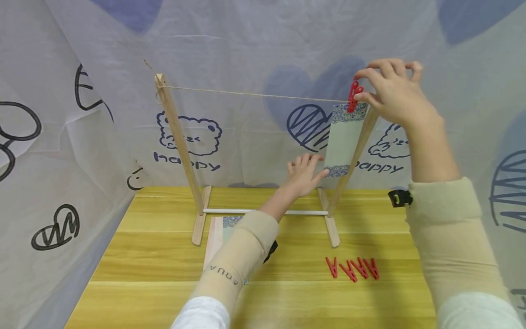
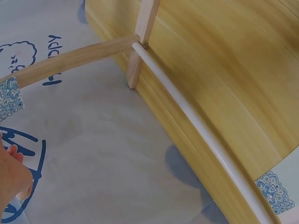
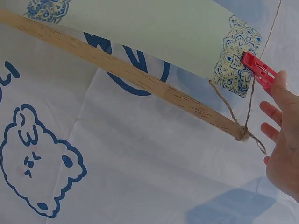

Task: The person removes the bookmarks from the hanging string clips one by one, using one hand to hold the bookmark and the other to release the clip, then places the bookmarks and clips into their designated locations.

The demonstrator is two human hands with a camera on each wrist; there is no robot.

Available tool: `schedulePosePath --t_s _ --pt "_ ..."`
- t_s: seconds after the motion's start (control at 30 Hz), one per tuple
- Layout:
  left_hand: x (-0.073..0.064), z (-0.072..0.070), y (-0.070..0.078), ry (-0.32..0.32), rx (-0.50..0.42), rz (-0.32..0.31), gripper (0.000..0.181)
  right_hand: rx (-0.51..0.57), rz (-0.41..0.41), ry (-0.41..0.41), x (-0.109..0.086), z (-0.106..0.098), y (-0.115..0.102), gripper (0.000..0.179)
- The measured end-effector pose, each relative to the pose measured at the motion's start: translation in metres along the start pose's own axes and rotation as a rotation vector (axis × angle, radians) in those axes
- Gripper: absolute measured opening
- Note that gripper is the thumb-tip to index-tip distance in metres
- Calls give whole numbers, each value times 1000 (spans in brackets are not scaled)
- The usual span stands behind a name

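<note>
A pale green sheet with blue patterned ends point(image 1: 344, 141) hangs from a thin string point(image 1: 246, 94) near the right post. My right hand point(image 1: 396, 93) pinches the red clothespin point(image 1: 352, 98) at the sheet's top edge, its thumb against the handle. The right wrist view shows the clothespin point(image 3: 259, 72) biting the patterned end, with the other fingers spread apart. Beside the sheet's lower left corner is my left hand point(image 1: 303, 176), its fingers loosely extended and holding nothing. Whether its thumb touches that corner, I cannot tell.
The string runs between two wooden posts point(image 1: 179, 141) joined below by a white rod point(image 1: 304, 212). Several red clothespins point(image 1: 354, 269) lie on the wooden table point(image 1: 300, 292) at right. More patterned sheets point(image 1: 214, 237) lie partly under my left forearm. Behind hangs a printed cloth point(image 1: 255, 137).
</note>
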State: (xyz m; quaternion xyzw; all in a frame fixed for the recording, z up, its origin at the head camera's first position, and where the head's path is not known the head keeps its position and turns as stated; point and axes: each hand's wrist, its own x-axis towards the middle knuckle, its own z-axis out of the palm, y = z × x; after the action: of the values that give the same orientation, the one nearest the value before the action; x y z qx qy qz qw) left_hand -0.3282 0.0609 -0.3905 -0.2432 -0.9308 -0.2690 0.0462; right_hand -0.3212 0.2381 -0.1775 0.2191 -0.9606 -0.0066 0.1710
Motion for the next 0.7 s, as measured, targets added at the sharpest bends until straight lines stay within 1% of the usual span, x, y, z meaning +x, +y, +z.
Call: schedulePosePath --t_s 0.1,0.3,0.5,0.6,0.7 --pt "1 2 1 2 11 -13 49 6 -6 -9 1 0 -1 47" --pt "3 3 1 2 -17 -39 49 13 -2 -32 3 1 -3 48" --pt "4 4 1 -12 -18 -54 50 18 14 -40 4 3 -4 48" --pt "4 4 2 -4 -7 -52 51 24 23 -33 4 5 -4 47" --pt "4 5 3 16 15 -50 48 31 29 -29 4 6 -3 46"
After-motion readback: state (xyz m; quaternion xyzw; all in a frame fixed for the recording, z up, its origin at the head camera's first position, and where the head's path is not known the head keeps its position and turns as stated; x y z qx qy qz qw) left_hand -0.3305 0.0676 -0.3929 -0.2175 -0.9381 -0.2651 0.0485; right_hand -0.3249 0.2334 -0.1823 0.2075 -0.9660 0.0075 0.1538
